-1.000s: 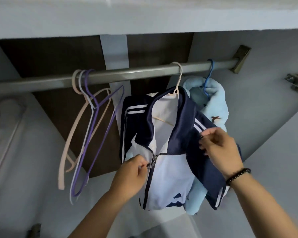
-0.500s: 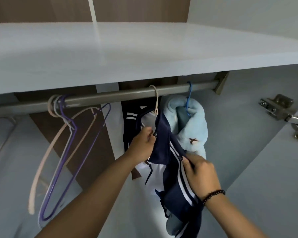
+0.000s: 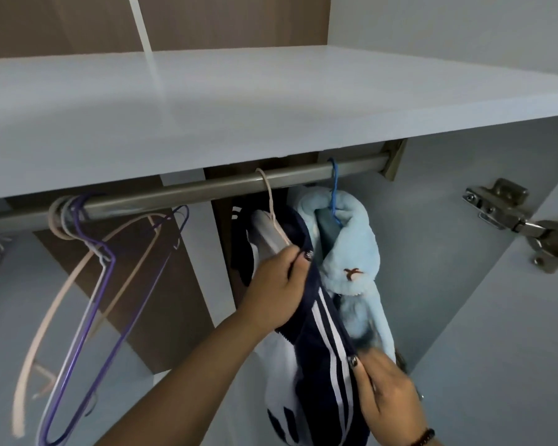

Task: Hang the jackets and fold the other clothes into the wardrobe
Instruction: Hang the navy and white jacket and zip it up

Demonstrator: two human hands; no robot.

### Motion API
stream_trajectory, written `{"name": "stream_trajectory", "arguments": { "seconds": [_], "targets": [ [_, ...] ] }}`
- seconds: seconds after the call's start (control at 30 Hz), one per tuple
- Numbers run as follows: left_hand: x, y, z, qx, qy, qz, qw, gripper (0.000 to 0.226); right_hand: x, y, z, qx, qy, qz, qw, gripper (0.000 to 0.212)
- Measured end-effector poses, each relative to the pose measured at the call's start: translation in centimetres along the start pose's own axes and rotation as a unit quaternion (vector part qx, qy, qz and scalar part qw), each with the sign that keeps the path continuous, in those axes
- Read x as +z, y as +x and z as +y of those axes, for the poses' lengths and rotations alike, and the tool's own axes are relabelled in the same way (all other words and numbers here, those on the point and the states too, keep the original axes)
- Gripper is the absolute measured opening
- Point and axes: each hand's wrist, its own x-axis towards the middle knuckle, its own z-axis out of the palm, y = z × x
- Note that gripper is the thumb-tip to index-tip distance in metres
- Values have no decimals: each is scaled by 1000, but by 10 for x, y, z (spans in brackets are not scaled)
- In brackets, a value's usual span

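navy jacket (image 3: 319, 342): hangs on pink hanger (image 3: 269, 201) from rail (image 3: 187, 191), long axis downward
left hand (image 3: 276, 291): pinches collar, nearer the hanger
right hand (image 3: 390, 400): grips striped sleeve lower down

A second ago I had the navy jacket (image 3: 319, 320) hanging face-on, front spread wide, my left hand (image 3: 273, 292) down at the zipper and my right hand (image 3: 385, 394) on the far shoulder. Now the jacket has swung edge-on to me — front panels closed together, the white-striped sleeve facing out. My left hand has climbed to the collar, pinching the fabric just below the pink hanger (image 3: 271, 220); my right has dropped lower, gripping the striped sleeve edge. My view has tipped upward too — the white shelf (image 3: 271, 123) now fills the top, and the rail (image 3: 207, 191) sits lower.
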Motion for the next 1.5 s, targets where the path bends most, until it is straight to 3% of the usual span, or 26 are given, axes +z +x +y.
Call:
{"name": "stream_trajectory", "arguments": {
  "seconds": [0.1, 0.2, 0.4, 0.6, 0.73, 0.8, 0.83, 0.9, 1.0, 1.1, 1.33, 1.5],
  "targets": [
    [8, -6, 1, 14, 40, -58, 997, 42, -6, -12, 6, 47, -60, -47, 996, 18],
    [10, -9, -7, -16, -2, -41, 999, 42, -9, -8, 10, 124, -27, -96, 987, 22],
    [11, -3, 4, 2, -4, -8, 1000, 41, -14, 46, -22, 101, 85, -83, 988, 25],
    [5, 9, 7, 8, -42, 33, 999, 37, -3, 92, -38, 94, 1, -28, 995, 10],
    [-16, 27, -18, -68, -121, 135, 981, 18, -18, 99, -32, 72, -34, 4, 997, 14],
    [-29, 35, -38, -105, -101, 198, 969, 6, -25, 101, -31, 60, -44, 4, 997, 15],
    [-34, 39, -49, -122, -81, 213, 966, 16, -28, 103, -31, 58, -50, 2, 997, 15],
    [-40, 47, -70, -155, -27, 194, 968, 44, -32, 107, -32, 64, -67, -2, 996, 13],
    [-45, 60, -86, -196, 19, 68, 978, 64, -37, 111, -36, 78, -96, -3, 992, 10],
    [-45, 70, -88, -188, 11, -23, 982, 43, -37, 120, -43, 87, -130, 8, 988, 6],
    [-43, 73, -85, -130, 26, -6, 991, 18, -17, 141, -64, 27, -236, 27, 971, 16],
    [-65, 73, -102, -136, 160, 18, 978, 20, -14, 130, -52, -17, -281, 2, 960, 25]
  ]
}}
